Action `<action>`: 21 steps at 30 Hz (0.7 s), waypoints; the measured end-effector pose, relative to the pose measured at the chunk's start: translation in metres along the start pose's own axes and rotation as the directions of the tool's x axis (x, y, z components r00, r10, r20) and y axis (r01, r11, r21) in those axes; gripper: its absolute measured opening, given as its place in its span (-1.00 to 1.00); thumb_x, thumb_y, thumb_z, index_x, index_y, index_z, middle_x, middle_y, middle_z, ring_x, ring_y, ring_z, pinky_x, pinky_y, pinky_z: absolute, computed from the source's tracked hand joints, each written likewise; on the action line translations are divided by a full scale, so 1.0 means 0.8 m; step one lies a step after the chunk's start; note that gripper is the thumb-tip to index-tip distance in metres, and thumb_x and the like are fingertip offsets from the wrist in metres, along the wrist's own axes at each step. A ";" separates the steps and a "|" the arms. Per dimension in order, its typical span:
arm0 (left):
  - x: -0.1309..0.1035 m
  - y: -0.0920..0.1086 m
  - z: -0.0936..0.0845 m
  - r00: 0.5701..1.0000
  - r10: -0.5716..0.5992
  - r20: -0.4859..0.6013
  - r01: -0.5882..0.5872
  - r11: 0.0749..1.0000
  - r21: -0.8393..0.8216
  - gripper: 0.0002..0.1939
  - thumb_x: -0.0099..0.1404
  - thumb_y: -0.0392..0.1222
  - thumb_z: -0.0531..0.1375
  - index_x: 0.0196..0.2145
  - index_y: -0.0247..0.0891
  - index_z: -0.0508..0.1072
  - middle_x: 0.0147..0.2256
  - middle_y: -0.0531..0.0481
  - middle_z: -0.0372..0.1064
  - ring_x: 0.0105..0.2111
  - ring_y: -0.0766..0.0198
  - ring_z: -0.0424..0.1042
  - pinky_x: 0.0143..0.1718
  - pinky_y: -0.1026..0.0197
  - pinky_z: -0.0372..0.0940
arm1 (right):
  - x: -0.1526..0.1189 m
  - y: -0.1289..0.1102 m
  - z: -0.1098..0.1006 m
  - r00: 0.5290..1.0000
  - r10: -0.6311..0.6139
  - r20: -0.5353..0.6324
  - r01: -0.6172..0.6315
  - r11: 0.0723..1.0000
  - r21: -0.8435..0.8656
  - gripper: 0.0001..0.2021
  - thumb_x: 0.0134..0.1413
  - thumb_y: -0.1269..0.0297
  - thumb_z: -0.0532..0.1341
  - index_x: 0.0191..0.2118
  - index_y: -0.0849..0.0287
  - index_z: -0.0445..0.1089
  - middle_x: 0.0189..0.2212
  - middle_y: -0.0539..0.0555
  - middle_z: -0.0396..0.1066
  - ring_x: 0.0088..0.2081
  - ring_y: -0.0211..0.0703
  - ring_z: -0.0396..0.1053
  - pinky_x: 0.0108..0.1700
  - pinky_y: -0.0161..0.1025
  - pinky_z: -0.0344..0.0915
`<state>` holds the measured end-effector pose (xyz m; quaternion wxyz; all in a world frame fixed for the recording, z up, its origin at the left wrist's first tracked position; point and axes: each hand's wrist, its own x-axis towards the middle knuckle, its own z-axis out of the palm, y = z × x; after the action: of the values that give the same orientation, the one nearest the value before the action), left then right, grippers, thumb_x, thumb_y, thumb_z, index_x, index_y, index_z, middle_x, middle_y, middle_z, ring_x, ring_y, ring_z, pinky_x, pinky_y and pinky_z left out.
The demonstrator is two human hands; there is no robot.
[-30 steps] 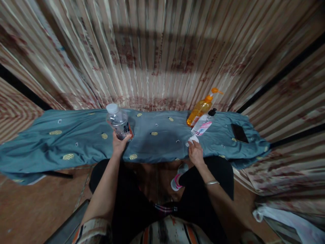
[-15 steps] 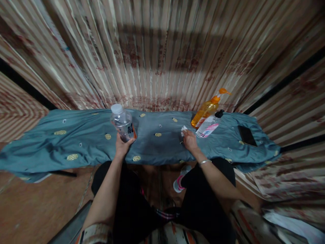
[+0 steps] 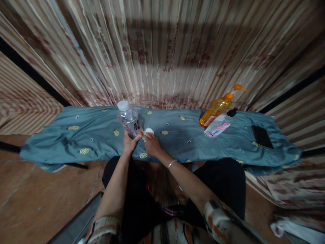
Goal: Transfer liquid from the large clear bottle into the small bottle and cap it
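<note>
My left hand (image 3: 130,142) is wrapped round the lower part of a clear plastic bottle (image 3: 127,117) with a white cap, which stands on the cloth-covered bench. My right hand (image 3: 152,144), a silver bangle at its wrist, is closed on a small white wad (image 3: 149,130), perhaps tissue or cloth. The wad is right beside the bottle's labelled side; whether it touches the label I cannot tell. Further right stand an orange pump bottle (image 3: 215,110) and, in front of it, a clear bottle with a black top and pink label (image 3: 218,127).
A teal cloth (image 3: 175,145) with yellow pineapple prints covers the narrow bench. A dark flat phone-like object (image 3: 262,137) lies near its right end. Behind hangs a striped curtain (image 3: 162,61). My knees are under the front edge.
My right hand has moved left with the white wad, from near the pump bottle to beside the bottle in my left hand. The whole view has shifted slightly.
</note>
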<state>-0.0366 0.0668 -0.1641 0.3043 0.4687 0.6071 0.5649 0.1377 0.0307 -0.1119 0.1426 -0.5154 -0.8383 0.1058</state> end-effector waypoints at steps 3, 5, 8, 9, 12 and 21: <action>0.001 0.000 0.000 1.000 0.004 -0.002 -0.004 1.000 -0.009 -0.53 0.50 0.00 0.35 0.26 -0.21 0.49 0.23 -0.23 0.49 0.11 -0.06 0.58 0.09 -0.22 0.57 | -0.069 0.028 -0.012 0.996 -0.050 0.075 0.048 0.998 0.026 -0.48 0.37 0.55 0.14 0.35 0.11 0.49 0.45 0.21 0.41 0.46 0.03 0.32 0.37 0.01 0.44; 0.002 0.000 0.001 1.000 0.006 -0.003 -0.006 1.000 -0.018 -0.53 0.50 0.00 0.36 0.26 -0.21 0.49 0.23 -0.23 0.49 0.11 -0.06 0.58 0.10 -0.22 0.57 | -0.119 0.076 -0.032 0.994 -0.029 0.103 0.028 1.000 0.006 -0.41 0.32 0.57 0.10 0.40 0.18 0.44 0.49 0.26 0.35 0.50 0.07 0.28 0.40 0.09 0.40; 0.002 0.002 0.002 1.000 0.008 -0.004 -0.008 0.999 -0.034 -0.54 0.50 0.00 0.36 0.26 -0.21 0.49 0.22 -0.23 0.49 0.10 -0.06 0.58 0.09 -0.22 0.57 | -0.189 0.165 -0.071 0.985 0.171 0.024 -0.169 0.982 -0.084 -0.39 0.26 0.58 0.08 0.37 0.24 0.49 0.45 0.30 0.41 0.46 0.13 0.33 0.43 0.12 0.37; 0.003 0.003 0.002 1.000 0.009 -0.003 -0.009 0.999 -0.041 -0.54 0.50 -0.01 0.36 0.25 -0.21 0.50 0.22 -0.23 0.50 0.10 -0.06 0.58 0.09 -0.22 0.57 | -0.209 0.192 -0.084 0.963 0.267 -0.024 -0.268 0.956 -0.116 -0.41 0.26 0.56 0.09 0.33 0.24 0.52 0.41 0.33 0.45 0.43 0.17 0.37 0.43 0.13 0.37; 0.003 0.005 0.004 1.000 0.012 -0.004 -0.012 0.998 -0.062 -0.54 0.50 -0.01 0.36 0.25 -0.22 0.50 0.21 -0.22 0.50 0.10 -0.06 0.58 0.09 -0.21 0.57 | -0.245 0.243 -0.110 0.830 0.523 -0.193 -0.551 0.823 -0.141 -0.44 0.26 0.53 0.11 0.32 0.29 0.53 0.34 0.44 0.49 0.36 0.34 0.43 0.38 0.25 0.41; 0.003 0.011 0.006 1.000 0.017 -0.005 -0.017 0.998 -0.054 -0.54 0.50 0.00 0.36 0.26 -0.21 0.49 0.23 -0.23 0.49 0.11 -0.06 0.58 0.09 -0.22 0.57 | -0.172 0.079 -0.015 0.959 0.250 -0.136 -0.257 0.966 -0.039 -0.44 0.30 0.53 0.10 0.35 0.26 0.51 0.37 0.32 0.49 0.39 0.21 0.39 0.46 0.16 0.36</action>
<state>-0.0315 0.0704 -0.1560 0.3108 0.4640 0.5883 0.5849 0.2533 -0.0636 -0.1393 0.1676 -0.6281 -0.7571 0.0658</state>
